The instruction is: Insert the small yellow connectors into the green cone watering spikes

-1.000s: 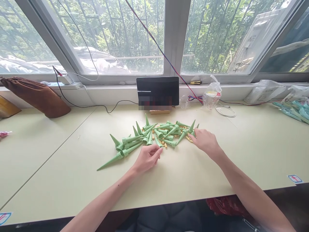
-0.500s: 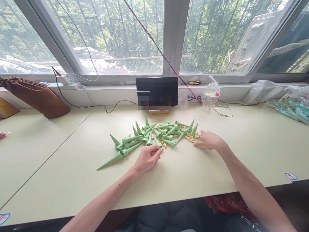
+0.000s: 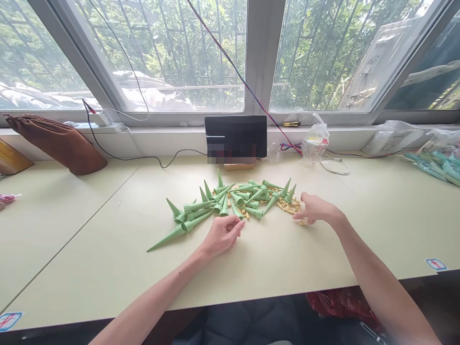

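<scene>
A pile of green plastic plant-watering spikes (image 3: 197, 208), cone-shaped with ribbed collars, lies across the middle of the table. Some stand point up, others on their sides. Small yellow plastic pieces (image 3: 286, 207) are scattered at the pile's right end, with a few more among the spikes. My left hand (image 3: 223, 234) rests at the front of the pile, fingers curled closed; whatever is inside them is hidden. At the right end, my right hand (image 3: 315, 209) hovers low over the yellow pieces, thumb and fingers apart, with one yellow piece (image 3: 304, 222) on the table just under it.
Behind the pile a dark tablet (image 3: 235, 134) leans on a small cardboard piece. A bagged cup (image 3: 316, 143) and a coiled white cable (image 3: 334, 166) are at the back right. Teal parts (image 3: 436, 165) lie far right; a brown bag (image 3: 68, 143) stands at left.
My right hand has spread its fingers a little and drawn slightly back to the right, uncovering more yellow pieces. My left hand stays closed in place. The view has shifted slightly.
</scene>
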Demonstrator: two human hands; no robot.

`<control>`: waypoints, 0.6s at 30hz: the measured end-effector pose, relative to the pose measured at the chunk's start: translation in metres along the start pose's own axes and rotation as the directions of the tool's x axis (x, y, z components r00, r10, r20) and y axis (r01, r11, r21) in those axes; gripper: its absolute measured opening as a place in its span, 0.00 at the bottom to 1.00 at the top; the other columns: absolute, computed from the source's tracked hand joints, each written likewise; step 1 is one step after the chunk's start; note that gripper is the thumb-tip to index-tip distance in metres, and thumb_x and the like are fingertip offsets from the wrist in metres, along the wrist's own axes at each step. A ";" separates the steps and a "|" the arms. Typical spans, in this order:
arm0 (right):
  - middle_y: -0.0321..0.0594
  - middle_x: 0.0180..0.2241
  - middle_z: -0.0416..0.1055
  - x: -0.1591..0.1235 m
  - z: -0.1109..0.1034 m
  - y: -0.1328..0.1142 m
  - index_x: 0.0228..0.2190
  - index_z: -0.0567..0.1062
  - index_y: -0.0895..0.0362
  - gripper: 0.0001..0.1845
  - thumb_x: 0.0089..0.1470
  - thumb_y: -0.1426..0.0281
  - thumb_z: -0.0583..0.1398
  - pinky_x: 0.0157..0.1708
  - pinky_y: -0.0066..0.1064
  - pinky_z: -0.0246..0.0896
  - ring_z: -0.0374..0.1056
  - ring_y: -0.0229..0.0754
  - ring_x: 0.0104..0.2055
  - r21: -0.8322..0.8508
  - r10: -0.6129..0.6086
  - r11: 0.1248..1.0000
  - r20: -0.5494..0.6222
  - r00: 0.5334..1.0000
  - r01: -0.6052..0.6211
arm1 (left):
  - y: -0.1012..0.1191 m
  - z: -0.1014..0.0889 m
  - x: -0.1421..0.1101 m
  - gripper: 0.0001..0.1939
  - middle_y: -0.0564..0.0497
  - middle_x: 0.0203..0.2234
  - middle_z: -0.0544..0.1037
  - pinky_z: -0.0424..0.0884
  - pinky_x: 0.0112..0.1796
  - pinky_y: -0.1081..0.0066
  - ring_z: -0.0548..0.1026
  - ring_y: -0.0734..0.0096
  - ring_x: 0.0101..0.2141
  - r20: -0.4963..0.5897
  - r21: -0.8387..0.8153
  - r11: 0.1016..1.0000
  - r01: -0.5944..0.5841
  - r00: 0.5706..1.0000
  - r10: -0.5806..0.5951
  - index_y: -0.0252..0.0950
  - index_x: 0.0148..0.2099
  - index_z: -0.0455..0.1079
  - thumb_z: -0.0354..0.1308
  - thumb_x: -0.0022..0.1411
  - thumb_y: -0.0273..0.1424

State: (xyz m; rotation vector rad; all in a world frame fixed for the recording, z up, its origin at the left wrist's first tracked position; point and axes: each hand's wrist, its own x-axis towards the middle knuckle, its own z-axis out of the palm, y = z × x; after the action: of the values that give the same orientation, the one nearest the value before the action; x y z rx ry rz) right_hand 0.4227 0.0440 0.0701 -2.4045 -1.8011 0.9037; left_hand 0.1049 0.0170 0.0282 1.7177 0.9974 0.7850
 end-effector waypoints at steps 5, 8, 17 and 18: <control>0.44 0.38 0.76 0.001 0.000 0.004 0.39 0.66 0.59 0.27 0.41 0.67 0.72 0.26 0.28 0.64 0.76 0.41 0.25 0.112 -0.014 0.994 0.079 0.997 0.005 | 0.000 0.000 0.000 0.18 0.56 0.17 0.70 0.61 0.16 0.79 0.68 0.78 0.14 0.008 0.002 1.000 0.003 1.000 -0.003 0.34 0.29 0.67 0.54 0.67 0.41; 0.43 0.35 0.76 0.006 0.002 0.009 0.35 0.67 0.59 0.24 0.40 0.67 0.72 0.26 0.28 0.65 0.76 0.44 0.28 0.189 -0.045 0.982 0.100 0.994 0.025 | -0.001 0.000 0.000 0.19 0.55 0.17 0.70 0.61 0.16 0.79 0.69 0.78 0.14 0.016 0.006 1.000 0.009 1.000 -0.009 0.34 0.29 0.67 0.54 0.67 0.42; 0.43 0.36 0.76 -0.001 -0.004 0.011 0.28 0.68 0.59 0.16 0.44 0.65 0.69 0.28 0.28 0.62 0.77 0.43 0.29 0.125 -0.051 0.991 0.072 0.996 0.041 | -0.004 0.000 0.000 0.20 0.55 0.18 0.70 0.61 0.16 0.79 0.69 0.77 0.14 0.023 0.006 1.000 0.018 1.000 -0.019 0.34 0.29 0.67 0.54 0.67 0.44; 0.43 0.36 0.75 -0.004 -0.004 0.010 0.27 0.68 0.59 0.17 0.44 0.65 0.69 0.26 0.27 0.61 0.76 0.43 0.28 0.089 -0.051 0.995 0.063 0.997 0.045 | -0.004 0.000 0.000 0.20 0.55 0.18 0.70 0.61 0.16 0.79 0.70 0.77 0.14 0.026 0.008 1.000 0.020 0.999 -0.020 0.34 0.29 0.67 0.54 0.67 0.44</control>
State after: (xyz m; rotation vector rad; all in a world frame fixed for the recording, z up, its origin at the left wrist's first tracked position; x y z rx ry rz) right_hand 0.4327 0.0389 0.0720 -2.2956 -1.7913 1.0451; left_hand 0.1036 0.0183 0.0247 1.7182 0.9991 0.7449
